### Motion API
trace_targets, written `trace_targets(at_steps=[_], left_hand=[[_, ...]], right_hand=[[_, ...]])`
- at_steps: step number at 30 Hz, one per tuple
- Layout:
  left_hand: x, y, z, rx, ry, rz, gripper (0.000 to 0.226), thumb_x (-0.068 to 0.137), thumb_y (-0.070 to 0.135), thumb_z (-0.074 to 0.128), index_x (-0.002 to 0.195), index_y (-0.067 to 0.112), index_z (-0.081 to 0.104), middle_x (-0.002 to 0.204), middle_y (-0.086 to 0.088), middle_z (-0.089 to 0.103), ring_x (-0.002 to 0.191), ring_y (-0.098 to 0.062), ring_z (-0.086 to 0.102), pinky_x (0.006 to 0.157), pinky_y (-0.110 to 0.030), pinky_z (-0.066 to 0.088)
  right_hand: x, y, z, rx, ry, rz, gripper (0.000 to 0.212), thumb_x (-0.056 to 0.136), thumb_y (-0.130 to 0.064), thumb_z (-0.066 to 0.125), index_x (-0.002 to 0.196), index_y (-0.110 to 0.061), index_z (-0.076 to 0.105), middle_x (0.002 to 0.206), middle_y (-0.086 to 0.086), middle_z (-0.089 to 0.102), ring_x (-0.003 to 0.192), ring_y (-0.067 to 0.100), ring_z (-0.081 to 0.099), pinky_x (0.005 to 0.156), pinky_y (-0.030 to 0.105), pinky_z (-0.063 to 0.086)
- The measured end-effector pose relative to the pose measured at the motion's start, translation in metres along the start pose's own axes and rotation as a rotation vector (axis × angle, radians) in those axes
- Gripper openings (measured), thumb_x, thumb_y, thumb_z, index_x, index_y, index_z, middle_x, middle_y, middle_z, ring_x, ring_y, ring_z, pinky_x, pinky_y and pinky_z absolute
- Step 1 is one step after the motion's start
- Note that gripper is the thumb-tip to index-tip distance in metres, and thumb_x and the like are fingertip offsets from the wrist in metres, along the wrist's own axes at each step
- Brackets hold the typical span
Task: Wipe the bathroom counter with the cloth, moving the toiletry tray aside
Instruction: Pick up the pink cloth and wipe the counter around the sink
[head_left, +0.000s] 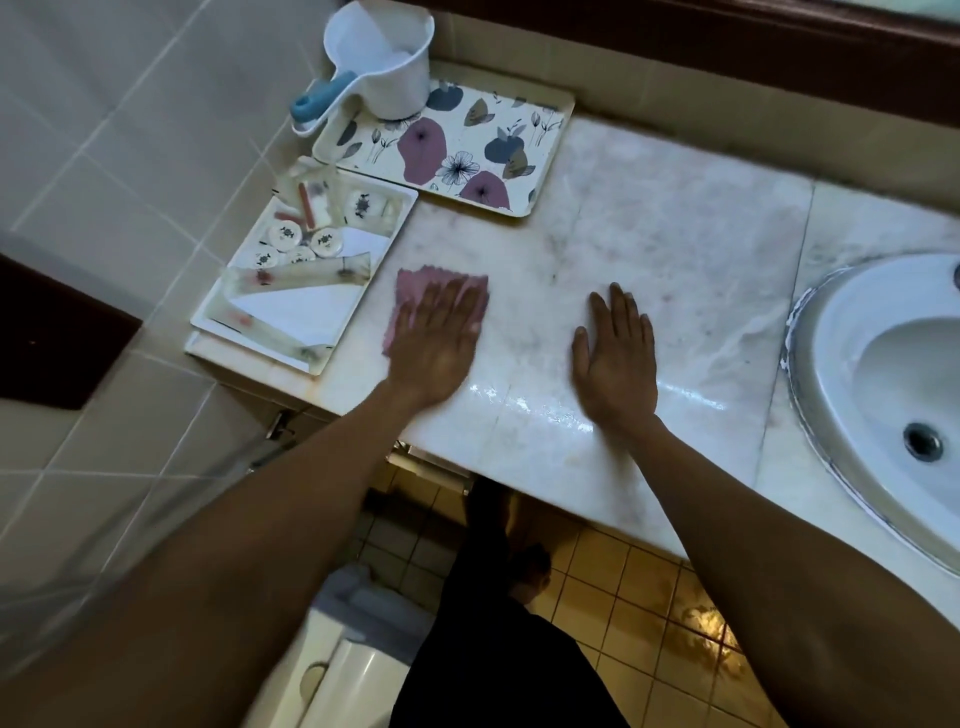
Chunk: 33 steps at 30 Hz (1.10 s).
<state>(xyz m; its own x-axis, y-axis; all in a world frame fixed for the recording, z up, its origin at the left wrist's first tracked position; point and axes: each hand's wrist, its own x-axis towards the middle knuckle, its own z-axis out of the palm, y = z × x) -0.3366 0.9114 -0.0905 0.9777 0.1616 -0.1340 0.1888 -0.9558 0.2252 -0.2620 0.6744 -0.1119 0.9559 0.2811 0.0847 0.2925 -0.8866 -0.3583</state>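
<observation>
A pink cloth (415, 283) lies flat on the white marble counter (675, 249), and my left hand (439, 343) presses down on it with fingers spread. My right hand (615, 353) rests flat on the bare counter to the right, holding nothing. The white toiletry tray (228, 322) stands at the counter's left end, just left of the cloth, with small round containers, tubes and packets in it.
A floral tray (545, 150) sits at the back with a white water scoop (379, 57) on its left corner. A white sink (893, 374) is set into the counter on the right. Tiled wall stands at left; a toilet and yellow floor tiles lie below.
</observation>
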Motion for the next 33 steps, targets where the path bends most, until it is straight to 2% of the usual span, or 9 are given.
trace_targets(at_steps=[2, 3, 7, 9, 15, 19, 22, 29, 33], left_hand=[[0.020, 0.034, 0.004, -0.039, 0.056, -0.108, 0.057, 0.106, 0.041, 0.018, 0.161, 0.028, 0.023, 0.168, 0.001, 0.024, 0.155, -0.031, 0.022, 0.122, -0.061, 0.016], [0.019, 0.048, 0.009, -0.037, 0.077, -0.078, 0.058, 0.106, 0.041, 0.020, 0.161, 0.026, 0.024, 0.168, 0.000, 0.025, 0.154, -0.031, 0.023, 0.121, -0.061, 0.017], [-0.054, 0.049, 0.023, 0.021, 0.017, 0.271, 0.056, 0.109, 0.040, 0.027, 0.162, 0.034, 0.011, 0.170, 0.007, 0.013, 0.158, -0.019, 0.009, 0.127, -0.050, 0.007], [-0.083, 0.020, 0.022, 0.042, 0.002, 0.317, 0.056, 0.109, 0.042, 0.027, 0.162, 0.037, 0.009, 0.171, 0.009, 0.009, 0.158, -0.015, 0.004, 0.127, -0.046, 0.005], [-0.054, -0.049, 0.002, 0.036, -0.016, 0.126, 0.053, 0.109, 0.040, 0.021, 0.161, 0.038, 0.014, 0.170, 0.010, 0.014, 0.158, -0.017, 0.009, 0.126, -0.052, 0.012], [0.006, -0.031, 0.001, -0.004, 0.033, -0.061, 0.054, 0.109, 0.038, 0.019, 0.163, 0.035, 0.010, 0.171, 0.007, 0.013, 0.158, -0.023, 0.009, 0.124, -0.051, 0.002], [0.022, -0.017, 0.001, -0.025, 0.045, -0.136, 0.055, 0.109, 0.038, 0.021, 0.163, 0.030, 0.008, 0.171, 0.003, 0.011, 0.158, -0.027, 0.009, 0.124, -0.052, 0.001], [-0.052, 0.016, 0.019, -0.027, 0.060, 0.109, 0.056, 0.109, 0.038, 0.026, 0.163, 0.027, 0.014, 0.171, 0.001, 0.013, 0.158, -0.024, 0.007, 0.125, -0.050, -0.001], [-0.090, 0.025, 0.024, 0.040, -0.057, 0.335, 0.060, 0.108, 0.043, 0.024, 0.163, 0.025, 0.009, 0.172, 0.001, 0.003, 0.159, -0.020, -0.001, 0.126, -0.052, 0.003]], right_hand=[[-0.001, 0.000, 0.000, -0.001, -0.004, 0.000, 0.053, 0.103, -0.038, 0.031, 0.152, -0.018, 0.032, 0.163, 0.006, 0.022, 0.151, 0.022, 0.018, 0.123, 0.041, 0.016], [-0.001, 0.000, -0.001, -0.002, -0.004, -0.003, 0.053, 0.103, -0.038, 0.031, 0.152, -0.018, 0.032, 0.163, 0.005, 0.022, 0.151, 0.022, 0.018, 0.123, 0.041, 0.016], [0.000, 0.000, -0.002, 0.009, -0.022, 0.001, 0.054, 0.103, -0.039, 0.029, 0.153, -0.019, 0.030, 0.164, 0.005, 0.021, 0.152, 0.021, 0.016, 0.123, 0.041, 0.014], [-0.001, 0.000, -0.002, 0.009, -0.021, 0.005, 0.054, 0.103, -0.040, 0.029, 0.153, -0.019, 0.030, 0.164, 0.004, 0.020, 0.152, 0.021, 0.015, 0.124, 0.040, 0.014], [-0.002, -0.001, -0.001, 0.006, -0.010, 0.021, 0.053, 0.103, -0.040, 0.029, 0.152, -0.019, 0.031, 0.164, 0.004, 0.021, 0.151, 0.021, 0.016, 0.123, 0.040, 0.014], [-0.001, -0.001, 0.000, 0.006, -0.002, 0.030, 0.053, 0.101, -0.039, 0.032, 0.151, -0.019, 0.033, 0.163, 0.005, 0.022, 0.151, 0.022, 0.018, 0.123, 0.040, 0.015], [0.000, -0.001, 0.000, -0.008, -0.008, 0.027, 0.053, 0.101, -0.040, 0.032, 0.151, -0.020, 0.033, 0.164, 0.004, 0.022, 0.151, 0.021, 0.018, 0.123, 0.040, 0.015], [-0.001, -0.004, -0.002, -0.010, 0.005, 0.026, 0.052, 0.102, -0.038, 0.033, 0.150, -0.018, 0.035, 0.162, 0.005, 0.026, 0.150, 0.023, 0.022, 0.122, 0.040, 0.017], [0.000, 0.000, -0.006, 0.041, -0.055, 0.008, 0.052, 0.103, -0.037, 0.033, 0.152, -0.019, 0.033, 0.164, 0.004, 0.022, 0.152, 0.021, 0.016, 0.123, 0.038, 0.012]])
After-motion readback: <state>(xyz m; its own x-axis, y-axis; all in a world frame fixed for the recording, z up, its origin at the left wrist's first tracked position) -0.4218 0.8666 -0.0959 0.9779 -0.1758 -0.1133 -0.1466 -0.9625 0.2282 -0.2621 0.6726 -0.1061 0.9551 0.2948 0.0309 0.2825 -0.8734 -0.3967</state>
